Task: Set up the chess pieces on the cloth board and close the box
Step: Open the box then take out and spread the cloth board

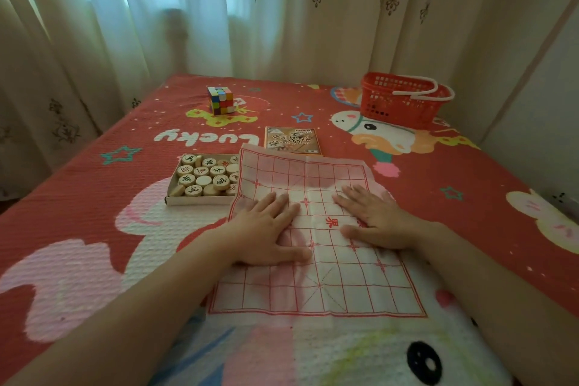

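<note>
A white cloth board (316,279) with a red grid lies spread on the bed in front of me. My left hand (266,226) rests flat on its left middle, fingers apart. Flat on the right middle lies my right hand (372,216), also holding nothing. To the left, an open cardboard box (175,199) holds several round wooden chess pieces (203,176); the cloth's upper left corner overlaps its right side. The box lid (293,140), brown with printed characters, lies just beyond the cloth's far edge.
A Rubik's cube (221,100) stands at the far middle left of the red cartoon bedspread (94,197). A red plastic basket (404,99) with white handles sits at the far right. Curtains (219,10) hang behind the bed; a wall runs along the right.
</note>
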A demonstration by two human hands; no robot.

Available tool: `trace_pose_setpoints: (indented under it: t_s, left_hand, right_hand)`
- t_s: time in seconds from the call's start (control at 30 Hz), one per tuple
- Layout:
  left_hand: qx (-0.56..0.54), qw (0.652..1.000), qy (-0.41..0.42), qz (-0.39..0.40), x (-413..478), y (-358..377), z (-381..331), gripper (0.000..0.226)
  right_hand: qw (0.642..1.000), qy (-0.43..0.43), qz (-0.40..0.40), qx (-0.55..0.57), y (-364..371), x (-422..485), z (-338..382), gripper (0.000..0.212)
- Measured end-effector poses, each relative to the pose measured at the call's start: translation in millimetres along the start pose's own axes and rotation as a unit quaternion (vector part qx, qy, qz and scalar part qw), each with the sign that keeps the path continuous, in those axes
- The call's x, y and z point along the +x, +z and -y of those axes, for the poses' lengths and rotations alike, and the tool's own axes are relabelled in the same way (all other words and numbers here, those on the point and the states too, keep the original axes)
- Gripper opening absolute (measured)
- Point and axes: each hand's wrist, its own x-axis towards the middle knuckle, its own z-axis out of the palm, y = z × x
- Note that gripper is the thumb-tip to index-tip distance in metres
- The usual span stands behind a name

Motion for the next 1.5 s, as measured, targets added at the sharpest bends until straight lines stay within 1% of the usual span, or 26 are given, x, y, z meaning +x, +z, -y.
trace_pose_setpoints:
  t_s: [0.07, 0.13, 0.2, 0.3, 0.33, 0.4, 0.47, 0.53, 0.57, 0.6, 0.63, 0.67, 0.7, 0.73, 0.8, 0.87, 0.93, 1.0, 1.03, 1.07, 1.17, 1.23, 1.27, 1.4, 1.5]
  left_hand:
    - [0.005, 1.0, -0.007, -0.013, 2.6, 2.9, -1.7, 0.09]
    - [0.007, 1.0, -0.012, -0.028, 5.6, 4.0, -2.9, 0.088]
    - [0.006, 0.999, -0.011, -0.038, 9.5, 3.9, -3.9, 0.086]
    - [-0.001, 0.999, -0.018, -0.047, 16.0, 4.3, -5.9, 0.086]
    - [-0.005, 0.998, -0.023, -0.051, 18.2, 5.1, -7.0, 0.086]
    - [-0.009, 0.998, -0.029, -0.063, 23.1, 6.6, -9.4, 0.085]
    - [-0.021, 0.996, -0.027, -0.084, 26.1, 7.0, -10.8, 0.084]
    - [-0.054, 0.99, -0.014, -0.129, 23.8, 5.8, -10.4, 0.08]
    - [-0.073, 0.982, -0.009, -0.174, 21.1, 4.5, -7.4, 0.074]
    - [-0.094, 0.966, -0.014, -0.24, 17.2, 1.6, -3.7, 0.067]
    - [-0.118, 0.941, -0.035, -0.316, 13.4, -2.8, 3.3, 0.059]
    - [-0.14, 0.908, -0.076, -0.387, 9.9, -8.3, 12.8, 0.052]
    - [-0.154, 0.877, -0.133, -0.436, 6.6, -13.5, 26.5, 0.046]
    - [-0.164, 0.851, -0.197, -0.458, 3.8, -17.6, 42.2, 0.042]
    - [-0.19, 0.82, -0.309, -0.442, -1.9, -19.8, 73.8, 0.039]
    - [-0.25, 0.797, -0.364, -0.411, -7.0, -15.0, 99.5, 0.035]
    - [-0.295, 0.782, -0.382, -0.393, -9.9, -9.7, 115.7, 0.029]
    - [-0.295, 0.791, -0.386, -0.372, -10.8, -7.1, 124.1, 0.027]
    - [-0.293, 0.796, -0.388, -0.36, -10.9, -7.2, 125.6, 0.026]
    - [-0.293, 0.8, -0.389, -0.351, -11.4, -8.1, 126.2, 0.025]
    - [-0.3, 0.806, -0.39, -0.33, -13.0, -10.9, 126.6, 0.017]
    - [-0.307, 0.807, -0.385, -0.326, -14.3, -11.4, 127.1, 0.015]
    - [-0.307, 0.808, -0.381, -0.329, -14.6, -11.1, 127.1, 0.016]
    - [-0.263, 0.815, -0.361, -0.369, -13.9, -4.2, 127.4, 0.022]
    - [-0.278, 0.796, -0.348, -0.41, -12.6, -0.9, 128.7, 0.023]
  right_hand:
    - [1.0, 0.004, 0.007, 0.002, -2.7, 3.2, -2.0, 0.108]
    - [1.0, 0.016, 0.02, 0.014, -7.5, 4.0, -2.8, 0.1]
    - [0.999, 0.032, 0.017, 0.038, -14.3, 3.7, -2.6, 0.09]
    - [0.995, 0.053, -0.039, 0.073, -22.1, 11.7, 6.8, 0.066]
    - [0.995, 0.052, -0.057, 0.07, -23.1, 17.5, 13.3, 0.061]
    - [0.995, 0.042, -0.068, 0.057, -22.7, 31.2, 28.1, 0.059]
    - [0.996, 0.041, -0.056, 0.062, -19.3, 42.7, 41.0, 0.057]
    - [0.996, 0.051, -0.044, 0.055, -13.0, 50.0, 45.2, 0.057]
    - [0.996, 0.056, -0.043, 0.049, -10.3, 51.9, 44.3, 0.058]
    - [0.996, 0.061, -0.042, 0.046, -8.0, 53.6, 41.5, 0.058]
    - [0.996, 0.066, -0.042, 0.043, -7.5, 54.8, 38.6, 0.058]
    - [0.996, 0.07, -0.041, 0.044, -8.0, 55.0, 35.6, 0.059]
    - [0.996, 0.074, -0.038, 0.044, -9.0, 55.2, 33.3, 0.059]
    - [0.995, 0.079, -0.035, 0.043, -10.5, 54.7, 31.8, 0.059]
    - [0.995, 0.086, -0.029, 0.036, -14.2, 52.5, 31.4, 0.059]
    - [0.993, 0.089, -0.054, 0.052, -20.7, 53.0, 37.6, 0.057]
    - [0.984, 0.068, -0.139, 0.09, -32.2, 57.3, 55.3, 0.049]
    - [0.963, 0.025, -0.226, 0.143, -45.1, 68.5, 82.8, 0.032]
    - [0.956, 0.017, -0.235, 0.173, -50.4, 76.1, 96.6, 0.027]
    - [0.953, 0.023, -0.217, 0.211, -54.7, 84.1, 109.7, 0.027]
    - [0.932, 0.092, -0.113, 0.332, -56.4, 107.5, 134.9, 0.021]
    - [0.914, 0.128, -0.062, 0.38, -52.2, 118.2, 145.0, 0.02]
    - [0.906, 0.141, -0.052, 0.395, -50.8, 122.0, 148.5, 0.021]
    - [0.884, 0.178, -0.074, 0.427, -48.3, 132.7, 155.1, 0.017]
    - [0.887, 0.179, -0.108, 0.412, -44.0, 137.7, 158.4, 0.023]
